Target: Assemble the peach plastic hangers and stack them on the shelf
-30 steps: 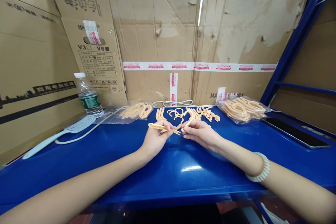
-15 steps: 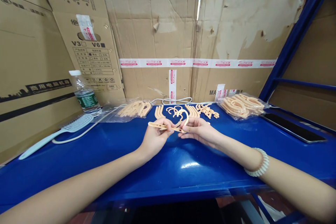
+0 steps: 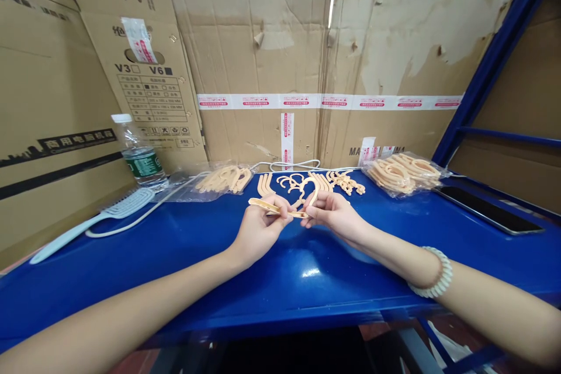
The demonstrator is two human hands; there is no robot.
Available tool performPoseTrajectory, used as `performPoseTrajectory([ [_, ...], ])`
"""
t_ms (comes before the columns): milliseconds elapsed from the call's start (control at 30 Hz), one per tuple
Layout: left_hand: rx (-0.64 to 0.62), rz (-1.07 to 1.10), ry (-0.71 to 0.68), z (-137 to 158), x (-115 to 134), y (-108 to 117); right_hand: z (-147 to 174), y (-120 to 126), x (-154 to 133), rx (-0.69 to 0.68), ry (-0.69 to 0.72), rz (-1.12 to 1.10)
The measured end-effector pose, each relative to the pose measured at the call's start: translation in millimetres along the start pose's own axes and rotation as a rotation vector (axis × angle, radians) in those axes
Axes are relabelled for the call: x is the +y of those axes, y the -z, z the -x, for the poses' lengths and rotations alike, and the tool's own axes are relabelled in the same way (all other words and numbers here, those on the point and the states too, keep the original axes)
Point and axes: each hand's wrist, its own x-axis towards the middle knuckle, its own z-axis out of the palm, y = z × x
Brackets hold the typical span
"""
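My left hand (image 3: 258,231) is closed around a beige plastic hanger arm (image 3: 259,204), whose free end sticks out to the left. My right hand (image 3: 335,217) pinches a beige hanger hook (image 3: 316,186) that curves up above the fingers. The inner end of the arm meets the hook's base at the right fingertips; whether they are locked together is hidden. Just behind the hands lie loose hooks (image 3: 284,181), a row of curved arms (image 3: 265,184), more arms (image 3: 323,180) and a pile of small beige pieces (image 3: 349,182).
On the blue table (image 3: 245,298) stand a water bottle (image 3: 142,158) and a pale hairbrush (image 3: 127,205) at left. Bagged hanger parts lie at left (image 3: 225,178) and right (image 3: 401,174). A phone (image 3: 488,210) rests at right; a white cable (image 3: 144,221) crosses the left side. Cardboard (image 3: 263,58) walls the back.
The hanger arm has rolled and tilted slightly, showing more of its hollow side. The hook has turned a little in my right fingers. The camera view has shifted slightly.
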Motion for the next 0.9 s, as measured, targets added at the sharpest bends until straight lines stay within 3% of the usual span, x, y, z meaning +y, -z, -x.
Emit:
performPoseTrajectory([
  [400,0.089,0.018,0.095,0.4,6.1,-5.3,0.8,-3.0,2.7,0.052,0.103,0.085],
  [667,0.248,0.290,0.361,-2.1,4.8,-2.9,-0.2,-1.1,2.2,0.067,0.125,0.158],
  [900,0.142,0.262,0.463,2.8,5.9,-9.1,0.4,-4.9,3.3,-0.030,0.061,0.127],
])
